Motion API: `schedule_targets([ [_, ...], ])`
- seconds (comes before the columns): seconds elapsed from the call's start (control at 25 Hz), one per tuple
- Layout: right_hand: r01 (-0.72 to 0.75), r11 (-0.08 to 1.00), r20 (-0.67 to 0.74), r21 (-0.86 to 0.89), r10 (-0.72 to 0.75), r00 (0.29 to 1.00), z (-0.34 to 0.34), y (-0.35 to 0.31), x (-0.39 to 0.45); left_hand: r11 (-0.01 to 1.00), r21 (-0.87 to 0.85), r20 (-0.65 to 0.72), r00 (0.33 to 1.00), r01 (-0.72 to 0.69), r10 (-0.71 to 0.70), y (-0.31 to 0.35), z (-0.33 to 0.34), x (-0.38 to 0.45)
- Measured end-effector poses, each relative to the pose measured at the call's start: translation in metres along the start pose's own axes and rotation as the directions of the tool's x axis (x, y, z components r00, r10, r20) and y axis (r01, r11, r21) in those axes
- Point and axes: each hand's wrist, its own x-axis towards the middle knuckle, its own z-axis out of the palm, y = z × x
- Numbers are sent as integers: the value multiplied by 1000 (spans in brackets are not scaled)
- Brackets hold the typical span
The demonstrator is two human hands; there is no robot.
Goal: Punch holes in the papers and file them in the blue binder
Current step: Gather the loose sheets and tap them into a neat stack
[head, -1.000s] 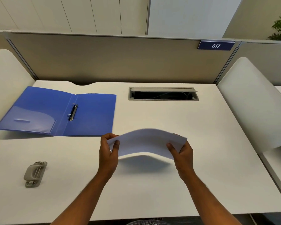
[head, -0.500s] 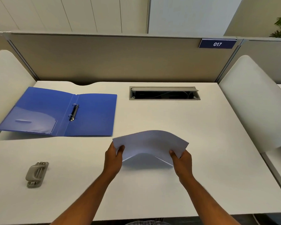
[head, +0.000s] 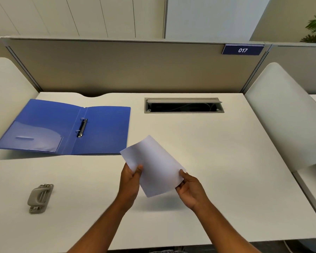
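Observation:
A white stack of papers (head: 154, 166) hangs above the desk's middle, turned so its long side runs away from me. My left hand (head: 130, 178) pinches its left edge, thumb on top. My right hand (head: 190, 189) pinches the near right edge. The blue binder (head: 106, 130) lies open flat at the left rear of the desk, its two metal rings (head: 81, 127) shut along the spine. A grey hole punch (head: 39, 198) lies at the near left, apart from both hands.
The white desk (head: 226, 170) is walled by a beige partition (head: 135, 70) at the back and white side screens (head: 281, 115) left and right. A grey cable tray opening (head: 183, 105) sits in the desk's rear middle.
The papers have turned from lying crosswise to pointing away from me. Both hands have come closer together and shifted their hold along the edges.

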Motion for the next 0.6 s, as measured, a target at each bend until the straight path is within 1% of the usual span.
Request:
schedule_targets([
  [0.04,30,1000,-24,-6,-31,999,1,2,3,998,-50,12,999,42,-42,-2,-3,-2],
  [0.08,57,997,-73,-50,-61,996,1,3,7,986,-128,22,994,109,-107,-6,-7,-3],
  [0.12,67,989,-124,-131,-83,989,-1,3,11,949,-241,29,979,204,-203,-9,-13,-3],
  [0.16,61,973,-157,-223,-98,983,-3,2,14,885,-345,47,948,313,-316,-11,-22,-2],
  [0.2,51,944,-183,-325,-116,976,-8,1,17,812,-411,82,904,415,-420,-13,-31,0],
  [0.28,34,866,-205,-499,-156,966,-18,-3,21,696,-417,188,805,585,-563,-20,-53,8],
  [0.32,26,826,-214,-563,-176,961,-20,-5,22,667,-377,233,763,642,-603,-24,-61,12],
  [0.36,20,782,-221,-623,-199,955,-22,-7,23,672,-296,246,734,679,-633,-30,-68,15],
  [0.4,16,737,-221,-676,-223,949,-23,-9,25,703,-166,245,719,692,-650,-34,-71,18],
  [0.44,17,693,-210,-720,-241,948,-24,-10,27,733,-3,238,713,680,-660,-38,-71,19],
  [0.52,18,654,-181,-757,-236,955,-23,-10,29,740,271,193,718,616,-669,-47,-63,19],
  [0.6,13,636,-168,-772,-224,960,-23,-7,30,700,427,115,734,572,-669,-57,-51,18],
])
